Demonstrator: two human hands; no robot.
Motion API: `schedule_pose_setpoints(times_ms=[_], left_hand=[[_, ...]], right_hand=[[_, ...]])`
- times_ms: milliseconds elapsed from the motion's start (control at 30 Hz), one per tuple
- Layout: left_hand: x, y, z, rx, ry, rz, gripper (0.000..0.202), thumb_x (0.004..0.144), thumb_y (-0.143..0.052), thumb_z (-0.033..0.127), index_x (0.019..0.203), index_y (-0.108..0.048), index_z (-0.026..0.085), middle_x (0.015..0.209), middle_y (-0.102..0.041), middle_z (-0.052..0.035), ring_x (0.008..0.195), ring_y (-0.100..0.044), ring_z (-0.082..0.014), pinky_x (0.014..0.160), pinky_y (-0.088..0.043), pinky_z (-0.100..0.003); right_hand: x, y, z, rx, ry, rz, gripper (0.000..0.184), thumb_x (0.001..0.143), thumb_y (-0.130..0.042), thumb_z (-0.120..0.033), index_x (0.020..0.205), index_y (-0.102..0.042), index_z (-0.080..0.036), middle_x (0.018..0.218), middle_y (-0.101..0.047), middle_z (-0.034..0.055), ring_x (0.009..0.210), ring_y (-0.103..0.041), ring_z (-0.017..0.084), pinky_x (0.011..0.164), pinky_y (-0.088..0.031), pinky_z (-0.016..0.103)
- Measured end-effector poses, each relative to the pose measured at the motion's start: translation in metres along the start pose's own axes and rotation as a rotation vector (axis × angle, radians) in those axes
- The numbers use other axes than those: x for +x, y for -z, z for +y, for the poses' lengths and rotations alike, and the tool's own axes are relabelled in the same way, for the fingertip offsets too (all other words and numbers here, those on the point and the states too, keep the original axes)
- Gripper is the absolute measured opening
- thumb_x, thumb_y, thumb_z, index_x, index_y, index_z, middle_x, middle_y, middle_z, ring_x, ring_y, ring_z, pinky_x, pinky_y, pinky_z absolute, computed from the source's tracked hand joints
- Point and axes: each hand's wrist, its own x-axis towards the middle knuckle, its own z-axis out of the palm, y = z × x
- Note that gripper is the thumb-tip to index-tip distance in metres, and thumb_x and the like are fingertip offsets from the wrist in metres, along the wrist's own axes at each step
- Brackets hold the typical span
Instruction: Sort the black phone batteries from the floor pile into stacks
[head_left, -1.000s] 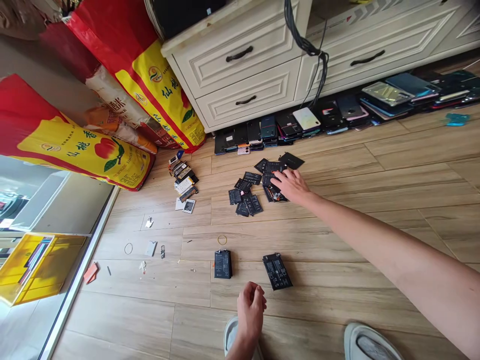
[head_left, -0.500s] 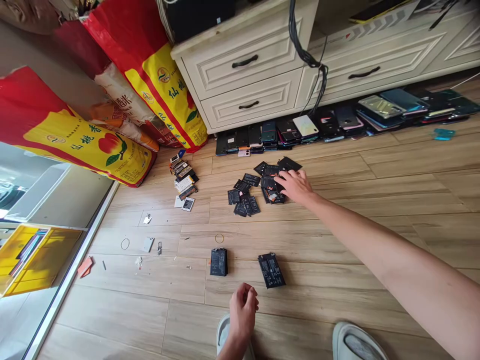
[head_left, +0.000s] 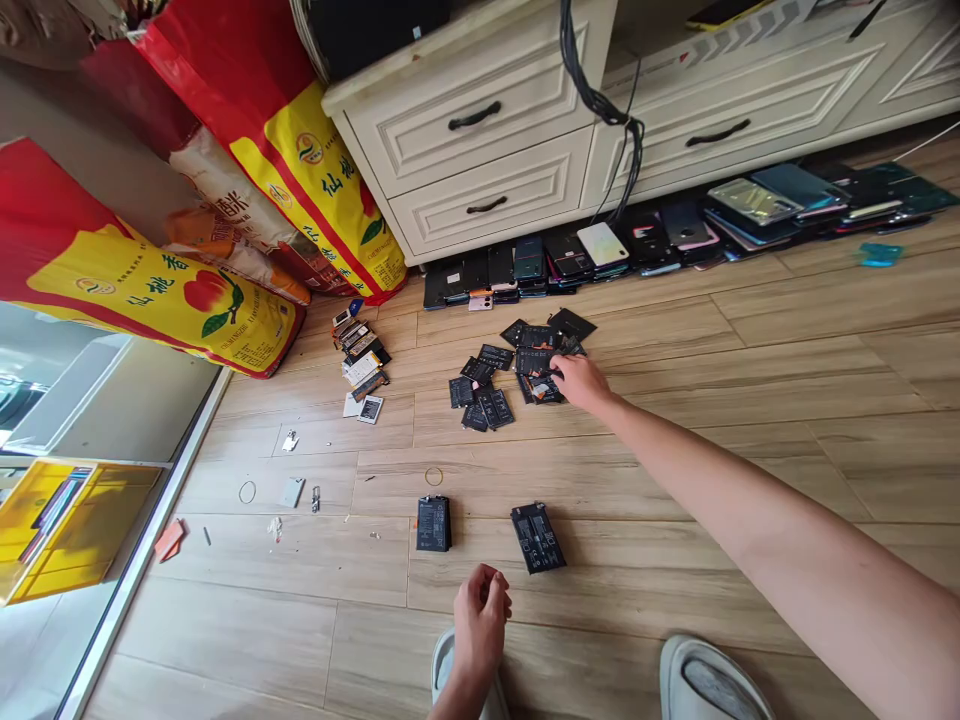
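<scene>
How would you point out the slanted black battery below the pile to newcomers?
From the white drawer cabinet, look down past the heap of black phone batteries under the right hand. Two batteries lie alone below it; the target, a black rectangular one nearer the right slipper, sits slanted, unlike its squarer neighbour.

right arm [head_left: 750,500]: stretched forward across the view, elbow nearly straight | right hand [head_left: 581,383]: palm down, low, fingers [head_left: 561,372] extended together and angled downward | left hand [head_left: 480,610]: held low, close to the body, fingers [head_left: 493,588] loosely curled | left forearm [head_left: 454,695]: rising from the bottom edge, well apart from the right hand
</scene>
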Motion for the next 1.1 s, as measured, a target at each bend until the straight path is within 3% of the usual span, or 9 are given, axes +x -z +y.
schedule_pose_setpoints(times_ms=[167,267,467,533,600,667,800,967,1100], left_hand=[[-0.001,0.003,-0.002,-0.027,0.031,0.001,0.042,0.077,-0.06,0.062,0.07,-0.055,0.021,0.059,-0.057,-0.0017,0.054,-0.053,-0.015,0.055,-0.04,-0.027],[0.0,0.004,-0.002,-0.023,0.023,-0.007,0.041,0.078,-0.059,0.061,0.07,-0.055,0.021,0.06,-0.058,-0.0023,0.055,-0.054,-0.0155,0.055,-0.041,-0.028],[0.004,0.002,0.002,-0.055,0.005,-0.035,0.037,0.08,-0.06,0.057,0.071,-0.055,0.021,0.061,-0.059,-0.0018,0.057,-0.054,-0.0154,0.057,-0.042,-0.028],[0.005,0.001,0.006,-0.062,-0.007,-0.047,0.036,0.08,-0.061,0.056,0.072,-0.056,0.021,0.061,-0.059,-0.0018,0.057,-0.054,-0.0153,0.057,-0.042,-0.028],[0.006,0.001,0.01,-0.06,-0.025,-0.054,0.035,0.081,-0.061,0.054,0.072,-0.057,0.02,0.061,-0.06,-0.002,0.057,-0.055,-0.0152,0.057,-0.043,-0.027],[0.007,0.0,0.014,-0.075,-0.036,-0.051,0.035,0.081,-0.062,0.053,0.073,-0.06,0.019,0.061,-0.06,-0.0016,0.058,-0.055,-0.0147,0.057,-0.043,-0.026],[0.008,-0.002,0.025,-0.147,-0.049,-0.089,0.042,0.081,-0.068,0.059,0.077,-0.063,0.018,0.065,-0.06,-0.0014,0.058,-0.056,-0.0136,0.056,-0.045,-0.025],[0.003,-0.004,0.034,-0.218,-0.085,-0.21,0.057,0.075,-0.077,0.071,0.09,-0.069,0.016,0.088,-0.069,-0.0063,0.07,-0.063,-0.0145,0.058,-0.05,-0.025],[0.001,-0.003,0.03,-0.353,-0.026,-0.261,0.062,0.064,-0.087,0.071,0.085,-0.069,0.016,0.079,-0.064,-0.0025,0.07,-0.06,-0.0127,0.061,-0.053,-0.024]], right_hand=[[-0.007,-0.011,0.013,0.083,-0.05,-0.009,0.022,0.088,-0.064,-0.016,0.105,-0.078,-0.022,0.115,-0.078,0.0068,0.105,-0.068,0.025,0.091,-0.051,0.036],[-0.014,-0.009,0.02,0.103,-0.112,-0.045,0.028,0.085,-0.065,-0.013,0.106,-0.082,-0.022,0.119,-0.079,0.0092,0.108,-0.069,0.029,0.093,-0.052,0.041],[-0.047,-0.001,0.015,0.177,-0.149,-0.077,0.03,0.095,-0.059,-0.024,0.116,-0.08,-0.023,0.115,-0.08,0.009,0.103,-0.073,0.028,0.091,-0.055,0.038],[-0.071,0.0,0.003,0.272,-0.203,-0.069,0.03,0.096,-0.058,-0.026,0.12,-0.076,-0.021,0.113,-0.08,0.0102,0.097,-0.074,0.027,0.084,-0.058,0.037],[-0.101,0.0,-0.014,0.518,-0.336,-0.103,0.031,0.094,-0.06,-0.029,0.121,-0.072,-0.02,0.109,-0.079,0.0114,0.085,-0.074,0.026,0.071,-0.06,0.036],[-0.134,0.0,-0.035,0.843,-0.456,-0.203,0.031,0.09,-0.065,-0.032,0.118,-0.069,-0.021,0.108,-0.077,0.011,0.078,-0.073,0.024,0.059,-0.061,0.034],[-0.197,0.006,-0.084,1.242,-0.505,-0.41,0.031,0.085,-0.074,-0.044,0.105,-0.071,-0.021,0.1,-0.072,0.007,0.082,-0.066,0.021,0.051,-0.06,0.027],[-0.249,0.015,-0.126,1.482,-0.682,-0.592,0.031,0.087,-0.071,-0.043,0.11,-0.073,-0.022,0.1,-0.071,0.0064,0.078,-0.065,0.017,0.045,-0.051,0.018],[-0.269,0.015,-0.129,1.496,-0.74,-0.64,0.035,0.086,-0.072,-0.043,0.116,-0.072,-0.025,0.108,-0.072,0.0073,0.085,-0.067,0.019,0.046,-0.051,0.018]])
